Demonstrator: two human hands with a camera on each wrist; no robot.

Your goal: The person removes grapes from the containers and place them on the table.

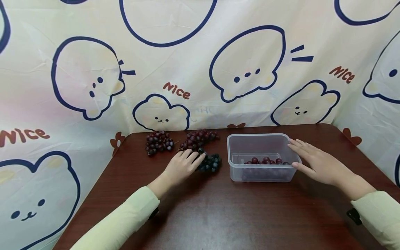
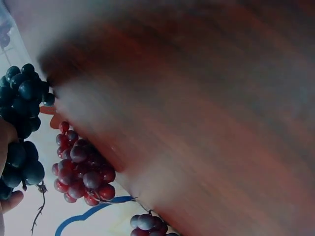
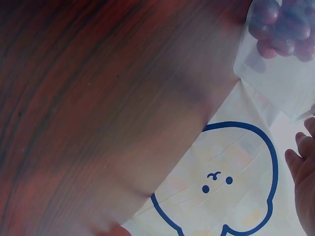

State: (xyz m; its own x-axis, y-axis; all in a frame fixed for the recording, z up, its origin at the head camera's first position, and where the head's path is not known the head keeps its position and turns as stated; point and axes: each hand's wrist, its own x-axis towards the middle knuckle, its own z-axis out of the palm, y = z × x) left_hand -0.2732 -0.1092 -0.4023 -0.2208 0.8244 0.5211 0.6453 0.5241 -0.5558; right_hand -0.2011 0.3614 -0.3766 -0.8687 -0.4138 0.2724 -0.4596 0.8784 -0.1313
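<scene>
My left hand (image 1: pixel 182 165) grips a bunch of dark blue-black grapes (image 1: pixel 212 163) near the table's middle. In the left wrist view those dark grapes (image 2: pixel 24 93) fill the left edge, with fingertips around them and a thin bare stem sticking out. Most of that hand is out of this view. My right hand (image 1: pixel 322 163) rests with straight fingers against the right rim of a clear plastic container (image 1: pixel 259 175). Reddish grapes (image 1: pixel 266 160) lie inside it. They also show through the wall in the right wrist view (image 3: pixel 285 29).
Two bunches of red-purple grapes, one at the left (image 1: pixel 158 141) and one behind the dark bunch (image 1: pixel 200 138), lie near the back of the brown table (image 1: pixel 237 215). A cartoon-printed cloth (image 1: pixel 200 69) hangs behind the table and along its sides.
</scene>
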